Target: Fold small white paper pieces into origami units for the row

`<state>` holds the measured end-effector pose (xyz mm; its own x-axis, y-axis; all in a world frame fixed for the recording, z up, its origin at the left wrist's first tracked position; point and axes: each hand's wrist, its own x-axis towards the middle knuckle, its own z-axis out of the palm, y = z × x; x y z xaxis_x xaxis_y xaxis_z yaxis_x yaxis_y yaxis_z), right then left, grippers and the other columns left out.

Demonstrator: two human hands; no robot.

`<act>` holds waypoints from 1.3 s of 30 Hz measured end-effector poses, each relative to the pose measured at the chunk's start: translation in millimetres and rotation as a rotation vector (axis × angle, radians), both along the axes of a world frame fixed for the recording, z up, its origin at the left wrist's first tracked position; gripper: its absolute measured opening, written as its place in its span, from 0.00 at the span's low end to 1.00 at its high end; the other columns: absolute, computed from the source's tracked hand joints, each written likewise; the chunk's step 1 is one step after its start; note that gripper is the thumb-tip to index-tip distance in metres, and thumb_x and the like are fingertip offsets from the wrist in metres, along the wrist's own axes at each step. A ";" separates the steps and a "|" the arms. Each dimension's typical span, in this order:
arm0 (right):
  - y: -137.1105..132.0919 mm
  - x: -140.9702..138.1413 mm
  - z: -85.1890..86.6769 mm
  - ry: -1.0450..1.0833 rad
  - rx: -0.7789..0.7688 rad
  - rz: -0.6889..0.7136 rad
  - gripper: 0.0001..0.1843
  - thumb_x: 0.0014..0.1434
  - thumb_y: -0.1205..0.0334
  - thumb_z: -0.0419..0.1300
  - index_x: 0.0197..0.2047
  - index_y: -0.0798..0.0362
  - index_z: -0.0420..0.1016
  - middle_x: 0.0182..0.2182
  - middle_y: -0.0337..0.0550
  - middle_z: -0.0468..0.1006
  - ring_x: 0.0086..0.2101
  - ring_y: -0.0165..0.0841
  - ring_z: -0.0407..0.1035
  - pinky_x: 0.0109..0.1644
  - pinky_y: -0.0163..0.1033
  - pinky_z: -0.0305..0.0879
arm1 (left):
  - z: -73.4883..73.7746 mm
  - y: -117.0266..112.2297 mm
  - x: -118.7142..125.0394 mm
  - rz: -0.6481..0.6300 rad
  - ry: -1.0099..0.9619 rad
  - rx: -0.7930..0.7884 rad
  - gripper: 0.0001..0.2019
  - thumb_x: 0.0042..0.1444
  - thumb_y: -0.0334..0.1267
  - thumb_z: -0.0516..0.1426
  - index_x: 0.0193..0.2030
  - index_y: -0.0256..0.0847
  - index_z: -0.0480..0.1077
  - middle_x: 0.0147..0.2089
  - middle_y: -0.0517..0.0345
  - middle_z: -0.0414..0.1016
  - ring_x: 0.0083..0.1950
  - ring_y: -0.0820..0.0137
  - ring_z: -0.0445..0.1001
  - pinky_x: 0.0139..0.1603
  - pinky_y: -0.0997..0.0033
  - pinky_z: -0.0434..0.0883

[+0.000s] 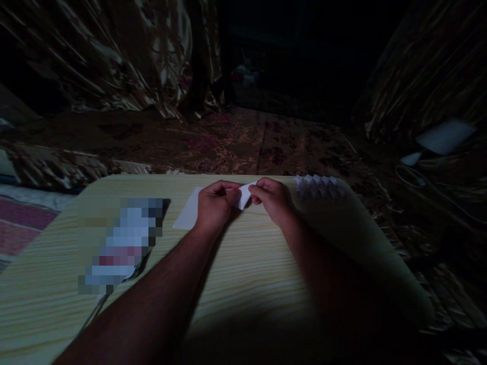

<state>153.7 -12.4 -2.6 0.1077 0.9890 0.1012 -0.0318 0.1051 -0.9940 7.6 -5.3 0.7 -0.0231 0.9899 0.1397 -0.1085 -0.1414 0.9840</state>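
Between both hands is a small folded piece of white paper (244,195), held just above the far part of the table. My left hand (216,204) pinches its left side with thumb and fingers. At its upper right, my right hand (271,197) grips the paper between thumb and curled fingers. Beside and partly behind my left hand lies a flat white stack or sheet of paper (187,212). To the right of my right hand stand several small pointed folded paper pieces (319,187), set in rows near the table's far right corner.
The pale wood-grain table (243,284) has rounded corners. On its left lies a pixelated, phone-like object (127,238) with a cable (93,312) running toward me. Beyond the table is a patterned cloth-covered ledge (228,139) with curtains (152,56). A white object with a cord (445,137) lies at right.
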 end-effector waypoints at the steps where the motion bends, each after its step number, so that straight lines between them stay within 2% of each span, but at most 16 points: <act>1: 0.1 0.2 0.2 0.008 -0.005 -0.002 0.12 0.48 0.54 0.63 0.25 0.53 0.67 0.18 0.34 0.71 0.19 0.25 0.63 0.25 0.31 0.60 | 0.0 0.0 0.0 0.001 0.002 0.000 0.11 0.41 0.38 0.64 0.33 0.37 0.78 0.27 0.56 0.76 0.25 0.74 0.70 0.27 0.76 0.66; 11: 0.0 2.2 3.8 0.070 0.028 -0.062 0.10 0.50 0.55 0.61 0.27 0.54 0.69 0.20 0.34 0.71 0.19 0.23 0.62 0.24 0.31 0.58 | -0.6 0.9 -1.3 -0.004 0.027 -0.008 0.11 0.42 0.38 0.64 0.33 0.37 0.78 0.28 0.56 0.77 0.26 0.73 0.70 0.26 0.76 0.66; 14: -0.7 1.8 3.7 0.042 0.008 -0.030 0.11 0.50 0.54 0.61 0.29 0.54 0.70 0.19 0.34 0.71 0.20 0.24 0.62 0.25 0.31 0.59 | -0.4 1.1 -1.3 0.004 0.016 -0.014 0.11 0.41 0.38 0.65 0.34 0.37 0.78 0.28 0.56 0.77 0.26 0.73 0.70 0.26 0.76 0.66; 19: -0.7 0.5 0.0 -0.031 0.004 0.033 0.12 0.49 0.55 0.63 0.25 0.54 0.69 0.17 0.34 0.70 0.19 0.24 0.63 0.25 0.30 0.58 | 1.4 0.5 -0.3 0.013 -0.006 -0.032 0.12 0.39 0.37 0.66 0.33 0.36 0.78 0.28 0.57 0.77 0.25 0.74 0.70 0.26 0.76 0.66; 39: -2.3 -6.7 2.3 -0.097 0.028 -0.051 0.10 0.47 0.57 0.63 0.24 0.54 0.70 0.17 0.34 0.70 0.19 0.25 0.63 0.23 0.31 0.58 | -2.8 1.2 -0.7 0.023 0.018 -0.007 0.12 0.41 0.38 0.64 0.34 0.36 0.78 0.28 0.55 0.76 0.26 0.73 0.71 0.27 0.75 0.67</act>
<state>147.0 -14.7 -0.3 0.1462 0.9792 0.1410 0.0707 0.1319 -0.9887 6.9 -4.1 -2.2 -0.0432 0.9901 0.1333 -0.0881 -0.1366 0.9867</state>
